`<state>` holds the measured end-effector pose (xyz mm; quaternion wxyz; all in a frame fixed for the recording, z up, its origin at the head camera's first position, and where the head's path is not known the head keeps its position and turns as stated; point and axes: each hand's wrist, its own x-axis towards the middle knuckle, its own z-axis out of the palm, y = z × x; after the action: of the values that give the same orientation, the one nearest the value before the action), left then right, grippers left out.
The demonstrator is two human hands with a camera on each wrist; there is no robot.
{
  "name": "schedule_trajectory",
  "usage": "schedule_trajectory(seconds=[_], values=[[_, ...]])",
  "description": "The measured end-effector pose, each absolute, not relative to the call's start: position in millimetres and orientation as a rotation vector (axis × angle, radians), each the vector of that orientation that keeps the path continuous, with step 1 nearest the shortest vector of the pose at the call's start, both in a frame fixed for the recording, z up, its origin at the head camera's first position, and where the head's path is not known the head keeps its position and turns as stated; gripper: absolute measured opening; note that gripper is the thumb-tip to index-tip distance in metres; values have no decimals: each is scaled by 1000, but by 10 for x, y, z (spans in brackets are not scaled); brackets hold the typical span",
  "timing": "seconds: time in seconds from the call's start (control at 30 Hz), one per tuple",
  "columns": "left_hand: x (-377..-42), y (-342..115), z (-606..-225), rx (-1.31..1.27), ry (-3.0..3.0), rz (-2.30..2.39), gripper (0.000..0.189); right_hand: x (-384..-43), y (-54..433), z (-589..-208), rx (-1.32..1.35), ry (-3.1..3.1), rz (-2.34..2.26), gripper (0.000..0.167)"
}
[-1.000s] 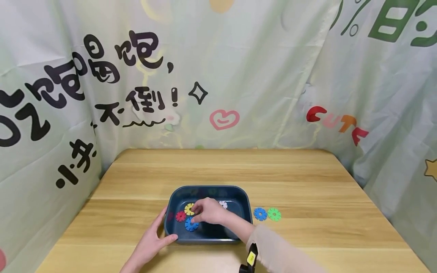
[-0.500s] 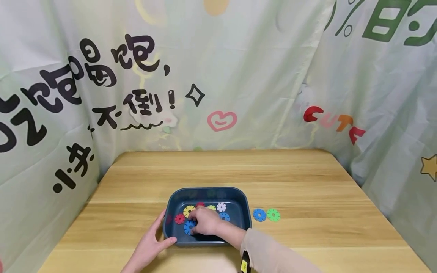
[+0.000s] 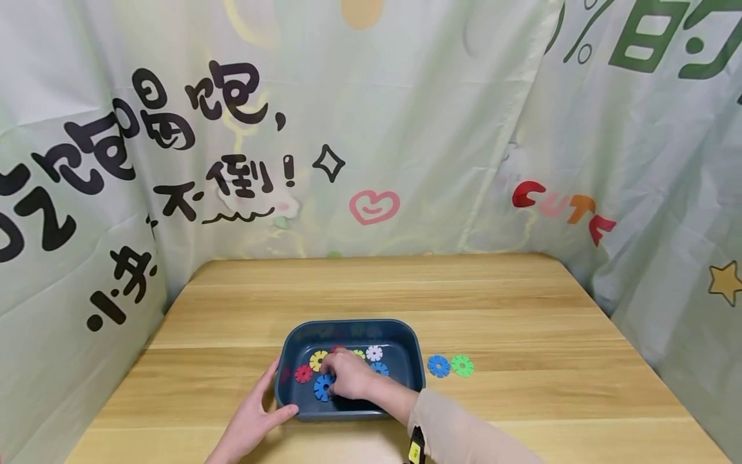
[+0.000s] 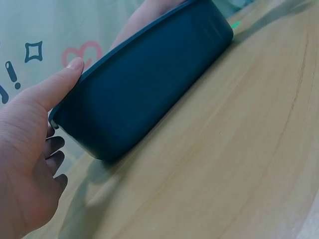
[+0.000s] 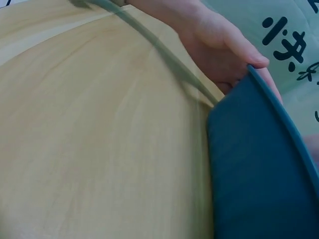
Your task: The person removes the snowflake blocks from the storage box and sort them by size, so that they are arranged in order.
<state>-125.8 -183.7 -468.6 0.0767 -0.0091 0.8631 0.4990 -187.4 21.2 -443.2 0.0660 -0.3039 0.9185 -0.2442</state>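
A dark blue rectangular tray (image 3: 342, 413) stands on the wooden table. My left hand (image 3: 249, 415) grips its near left corner, the thumb over the rim and the other fingers outside the wall, as the left wrist view shows. Inside the tray, my right hand (image 3: 350, 376) pinches the edge of a blue notched plastic disc (image 3: 321, 389); its fingertips are partly hidden. Around it lie a red disc (image 3: 303, 374), a yellow disc (image 3: 318, 361), a white disc (image 3: 374, 353) and another blue disc (image 3: 380, 368). More discs show partly behind the right hand.
Just right of the tray, a loose blue disc (image 3: 438, 367) and a green disc (image 3: 462, 366) lie side by side on the table (image 3: 522, 412). A printed cloth (image 3: 429, 142) hangs behind the table and along both sides.
My right hand has lowered into the tray and taken hold of the blue disc, which has shifted slightly right. The left hand keeps its hold on the tray corner. The head view has shifted slightly.
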Motion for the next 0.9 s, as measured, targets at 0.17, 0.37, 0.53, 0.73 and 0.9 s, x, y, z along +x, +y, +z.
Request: schedule_trajectory(seconds=[0.17, 0.37, 0.53, 0.73, 0.9], values=[[-1251, -1843, -4683, -23, 2597, 1487, 91, -1910, 281, -4429, -857, 2641, -943, 13], [-1259, -1839, -4697, -27, 2598, 1486, 92, -1948, 420, -4389, -675, 2411, -1252, 10], [-1248, -1847, -4700, -30, 2615, 1459, 91, -1973, 593, -4298, -564, 2265, -1463, 6], [-1238, -1855, -4718, 5, 2631, 1481, 90, -1999, 849, -4161, -516, 2173, -1596, 8], [-1245, -1855, -4721, 14, 2626, 1493, 90, -2006, 1086, -4029, -491, 2162, -1682, 12]])
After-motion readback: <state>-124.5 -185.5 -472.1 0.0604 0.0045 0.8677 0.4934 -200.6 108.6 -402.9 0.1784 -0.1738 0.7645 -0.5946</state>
